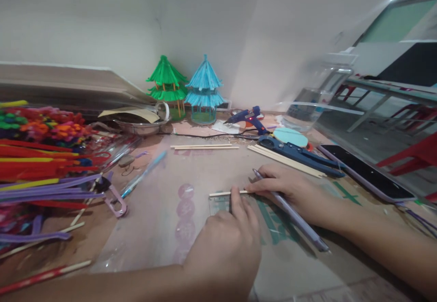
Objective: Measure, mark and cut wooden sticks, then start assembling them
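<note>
My left hand presses a short pale wooden stick down with its index fingertip, its other fingers curled. The stick lies along the edge of a clear ruler, much of which is under my hand. My right hand is closed round a purple-grey pen, its tip pointing up and away beside the thumb and index finger. Those fingertips are at the right end of the stick. Whether they pinch it too, I cannot tell.
Wooden sticks lie behind my hands, more beside blue-handled pliers. A blue glue gun, green and blue model towers stand at the back. Pipe cleaners fill the left; a phone lies right.
</note>
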